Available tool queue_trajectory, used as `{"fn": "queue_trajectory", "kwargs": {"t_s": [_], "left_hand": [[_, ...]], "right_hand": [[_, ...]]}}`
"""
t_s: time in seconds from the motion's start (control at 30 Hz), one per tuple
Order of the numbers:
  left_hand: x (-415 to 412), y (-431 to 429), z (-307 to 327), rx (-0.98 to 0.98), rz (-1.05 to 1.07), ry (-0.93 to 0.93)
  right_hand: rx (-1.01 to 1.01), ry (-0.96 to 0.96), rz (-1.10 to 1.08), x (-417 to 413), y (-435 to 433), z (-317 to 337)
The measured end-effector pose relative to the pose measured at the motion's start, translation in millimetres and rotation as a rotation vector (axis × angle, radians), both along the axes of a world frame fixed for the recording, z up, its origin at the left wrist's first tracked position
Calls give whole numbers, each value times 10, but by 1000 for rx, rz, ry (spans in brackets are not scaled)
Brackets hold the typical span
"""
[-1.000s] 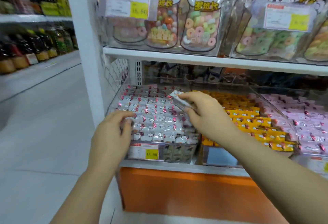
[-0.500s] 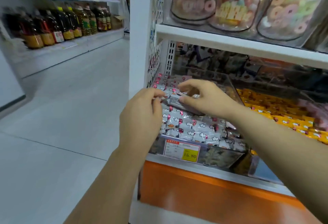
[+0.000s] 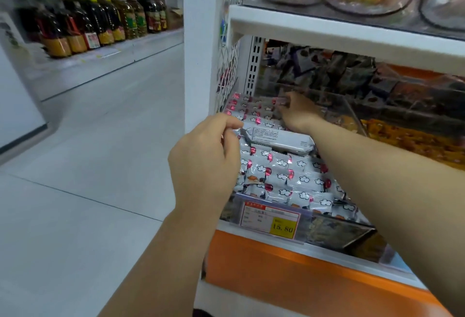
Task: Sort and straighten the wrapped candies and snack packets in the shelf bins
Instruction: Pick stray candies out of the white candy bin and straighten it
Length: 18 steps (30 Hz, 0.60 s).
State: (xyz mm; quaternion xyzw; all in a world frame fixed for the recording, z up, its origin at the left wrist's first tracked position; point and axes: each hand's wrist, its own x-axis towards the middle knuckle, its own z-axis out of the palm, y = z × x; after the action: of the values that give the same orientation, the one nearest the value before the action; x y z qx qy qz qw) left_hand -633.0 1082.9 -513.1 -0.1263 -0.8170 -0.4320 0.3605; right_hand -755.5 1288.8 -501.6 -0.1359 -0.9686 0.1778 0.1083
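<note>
A clear shelf bin (image 3: pixel 327 231) at the shelf's left end holds several silver packets with pink ends and white cloud prints (image 3: pixel 284 178). My left hand (image 3: pixel 203 163) pinches the left end of one silver packet (image 3: pixel 279 140), held back side up just above the pile. My right hand (image 3: pixel 298 111) reaches to the back of the same bin, fingers on a pink-ended packet (image 3: pixel 280 101) there; whether it grips the packet is unclear.
A price tag reading 15.80 (image 3: pixel 271 222) hangs on the bin's front. To the right is a bin of orange candies (image 3: pixel 407 140); dark packets (image 3: pixel 352 75) fill bins behind. A white shelf board (image 3: pixel 339 33) hangs low overhead. Oil bottles (image 3: pixel 100 22) line the aisle's far shelf.
My right hand let go of the packet and reached to the bin's back. My left hand took the packet's left end. The view swung further right and closer.
</note>
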Motion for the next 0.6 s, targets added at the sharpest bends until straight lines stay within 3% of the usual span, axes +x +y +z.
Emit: {"fn": "queue_trajectory", "kwargs": {"t_s": [0.6], "left_hand": [[-52, 95, -62, 43, 46, 98]], "right_hand": [[41, 223, -73, -97, -7, -28]]}}
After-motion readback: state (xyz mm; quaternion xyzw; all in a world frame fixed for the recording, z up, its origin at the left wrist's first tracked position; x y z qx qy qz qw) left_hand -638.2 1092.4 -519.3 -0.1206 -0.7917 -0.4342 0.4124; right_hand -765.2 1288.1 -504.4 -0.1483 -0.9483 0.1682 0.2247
